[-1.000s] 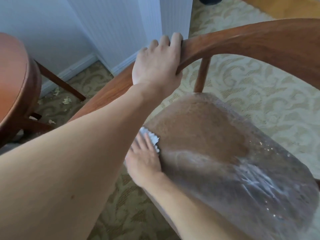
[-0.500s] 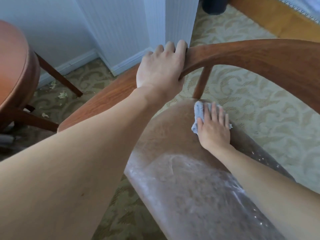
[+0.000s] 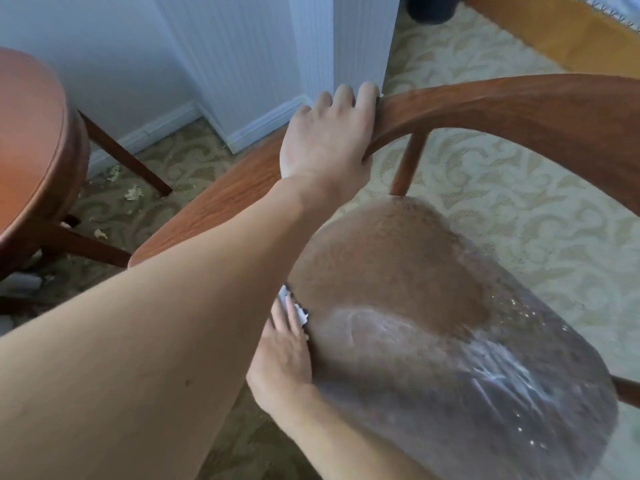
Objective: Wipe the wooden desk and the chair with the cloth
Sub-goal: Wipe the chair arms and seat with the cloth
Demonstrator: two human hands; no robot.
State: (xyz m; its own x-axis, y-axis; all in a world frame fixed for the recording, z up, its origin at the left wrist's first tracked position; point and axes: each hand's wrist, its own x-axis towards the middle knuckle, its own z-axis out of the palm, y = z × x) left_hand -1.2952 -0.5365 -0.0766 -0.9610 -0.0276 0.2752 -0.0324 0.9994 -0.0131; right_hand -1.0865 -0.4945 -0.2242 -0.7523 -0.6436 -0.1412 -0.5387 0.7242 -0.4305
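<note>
Two bare forearms are crossed in the foreground above one chair seat (image 3: 433, 306), which is covered in clear plastic streaked with white smears. The right hand (image 3: 282, 355) is laid at the seat's left edge, fingers straight, and one pale cloth (image 3: 294, 308) is pressed under the fingertips against that edge; most of the cloth is hidden by the upper arm. Farther off, the left hand (image 3: 329, 136) is wrapped around the chair's single curved wooden rail (image 3: 502, 109), fingers curled over its far side. One upright spindle (image 3: 410, 161) is seen beneath the rail. At far left, one round wooden table (image 3: 31, 140) is partly shown, on patterned carpet (image 3: 519, 209) by a white wall (image 3: 242, 46).
</note>
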